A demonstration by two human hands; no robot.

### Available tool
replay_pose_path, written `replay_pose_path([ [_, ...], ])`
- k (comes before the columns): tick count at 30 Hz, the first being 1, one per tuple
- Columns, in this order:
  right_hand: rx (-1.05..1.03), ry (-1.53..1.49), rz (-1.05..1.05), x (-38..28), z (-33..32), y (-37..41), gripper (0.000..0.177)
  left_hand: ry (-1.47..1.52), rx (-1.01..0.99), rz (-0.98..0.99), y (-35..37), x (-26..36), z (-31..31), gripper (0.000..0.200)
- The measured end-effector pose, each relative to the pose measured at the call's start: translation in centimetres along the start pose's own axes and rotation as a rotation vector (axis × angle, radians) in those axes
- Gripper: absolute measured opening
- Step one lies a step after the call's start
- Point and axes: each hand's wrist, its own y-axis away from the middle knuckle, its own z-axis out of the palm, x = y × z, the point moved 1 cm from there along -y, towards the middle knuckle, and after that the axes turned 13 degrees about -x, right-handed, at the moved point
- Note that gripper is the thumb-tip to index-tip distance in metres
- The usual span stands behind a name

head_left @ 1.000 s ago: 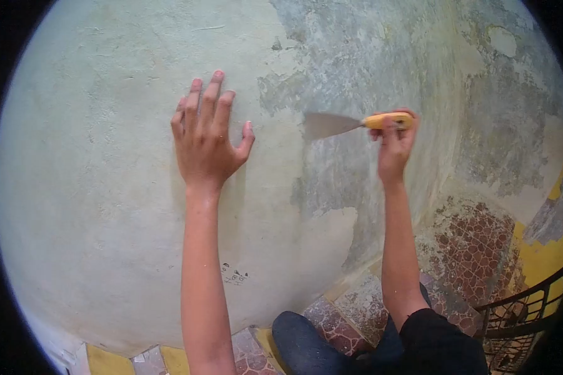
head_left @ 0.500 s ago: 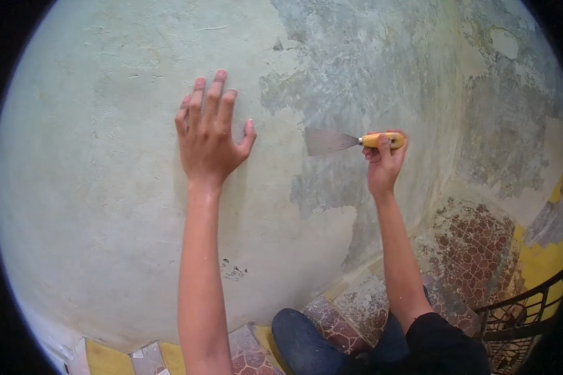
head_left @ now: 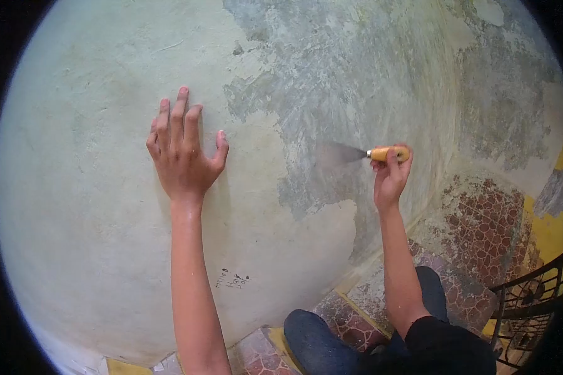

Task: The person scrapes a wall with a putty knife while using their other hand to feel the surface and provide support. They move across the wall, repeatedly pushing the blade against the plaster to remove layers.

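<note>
My left hand (head_left: 184,150) rests on the pale painted wall (head_left: 94,206), palm toward it and fingers spread. In my right hand (head_left: 391,178) is a putty knife (head_left: 389,154), gripped by its yellow wooden handle, with the metal blade pointing left. Motion blurs the blade, which overlaps the bare grey patch (head_left: 331,81) where the paint is gone. The ragged edge of the remaining paint runs between my two hands.
Below are steps with reddish stone-pattern tiles (head_left: 481,225) and yellow edges, strewn with pale flakes. A black metal railing (head_left: 535,294) stands at the lower right. My knees (head_left: 319,340) show at the bottom. Small handwriting (head_left: 231,279) marks the wall.
The putty knife has shifted slightly right and down, its blade now blurred. My left hand appears further left and lower, while the whole view has also shifted a little.
</note>
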Motion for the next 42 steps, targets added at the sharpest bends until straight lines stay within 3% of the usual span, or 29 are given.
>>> replay_pose_path([
  [5, -0.082, 0.1, -0.077, 0.9, 4.7, -3.4, 0.025, -0.001, -0.009, -0.008, 0.0, 0.0, 0.0, 0.053],
  [7, -0.272, 0.001, -0.035, 1.3, 6.6, -3.5, 0.026, 0.01, -0.009, -0.008, 0.0, 0.0, 0.0, 0.052],
  [11, -0.147, 0.087, -0.128, -0.6, 4.9, -4.9, 0.028, -0.007, 0.004, -0.007, -0.1, -0.1, 0.2, 0.051],
  [15, -0.247, 0.135, -0.097, -0.5, 6.2, -3.7, 0.027, -0.028, 0.002, -0.007, -0.1, 0.0, 0.1, 0.05],
  [19, -0.158, 0.094, -0.114, 0.2, 4.7, -4.1, 0.026, -0.03, -0.004, -0.011, -0.3, 0.0, 0.0, 0.049],
  [24, -0.297, 0.09, -0.033, 0.2, 7.3, -2.7, 0.023, -0.023, 0.004, -0.028, -0.3, 0.4, -0.1, 0.048],
  [28, -0.103, 0.152, -0.08, -0.4, 5.9, -3.8, 0.024, -0.008, 0.0, -0.017, -0.1, -0.1, 0.0, 0.052],
  [31, -0.209, 0.092, -0.08, 0.0, 7.0, -3.4, 0.024, 0.009, -0.017, -0.015, -0.2, 0.1, 0.0, 0.052],
  [38, -0.139, 0.132, -0.123, -0.2, 7.1, -4.8, 0.025, -0.016, 0.0, -0.017, -0.1, 0.1, 0.0, 0.051],
  [41, -0.244, 0.144, -0.119, -1.0, 7.4, -4.7, 0.026, -0.022, -0.015, -0.025, -0.1, 0.2, -0.1, 0.05],
  [42, -0.178, 0.127, -0.127, -1.3, 6.9, -4.8, 0.026, -0.021, -0.027, -0.03, -0.2, 0.2, -0.2, 0.05],
])
